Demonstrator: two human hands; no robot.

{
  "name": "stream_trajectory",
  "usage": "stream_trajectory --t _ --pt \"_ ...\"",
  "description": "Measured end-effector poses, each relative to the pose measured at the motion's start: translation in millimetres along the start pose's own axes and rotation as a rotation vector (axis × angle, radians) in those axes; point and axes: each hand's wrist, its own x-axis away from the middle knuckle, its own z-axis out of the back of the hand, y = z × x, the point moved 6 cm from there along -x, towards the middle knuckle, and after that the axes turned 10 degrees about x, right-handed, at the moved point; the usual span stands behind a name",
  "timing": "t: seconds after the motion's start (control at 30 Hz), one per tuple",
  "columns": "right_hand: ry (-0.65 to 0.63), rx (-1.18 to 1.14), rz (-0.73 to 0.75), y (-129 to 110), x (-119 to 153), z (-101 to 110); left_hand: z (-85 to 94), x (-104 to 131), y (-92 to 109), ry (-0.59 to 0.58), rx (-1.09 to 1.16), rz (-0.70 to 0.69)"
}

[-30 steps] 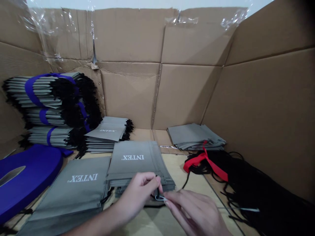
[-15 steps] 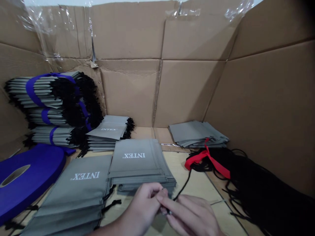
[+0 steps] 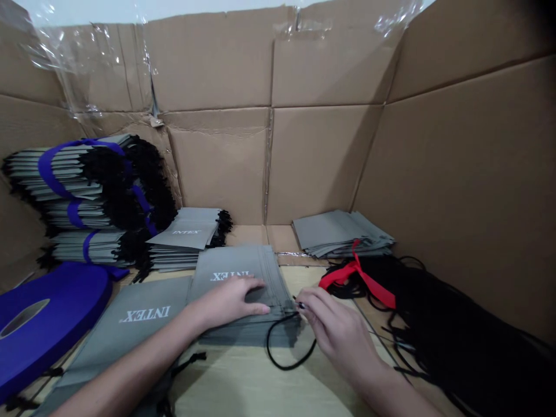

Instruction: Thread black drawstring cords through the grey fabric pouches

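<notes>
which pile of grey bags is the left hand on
The middle pile: the left hand lies on its top bag, partly covering the INTEX print. Only the forearm crosses the front-left pile; no hand is over the rest.

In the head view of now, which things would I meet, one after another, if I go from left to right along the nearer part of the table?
Roll of blue ribbon → left pile of grey INTEX bags → middle pile of grey INTEX bags → right hand → bundle of black cords.
</notes>
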Motion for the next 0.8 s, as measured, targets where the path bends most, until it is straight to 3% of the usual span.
stream_trajectory --t 0.17,0.43,0.63,0.8 --pt "-0.106 0.043 -0.058 7 1 -12 -2.8 1 -5 -0.022 0.135 0.003" --pt "-0.145 0.05 -0.045 4 6 -22 1.3 1 -1 -0.037 0.266 -0.084" --pt "-0.193 0.025 -0.046 8 8 -30 2.8 1 -5 -0.045 0.266 -0.014" --pt "-0.203 0.02 -0.036 6 7 -31 2.0 6 5 -0.07 0.1 -0.049"
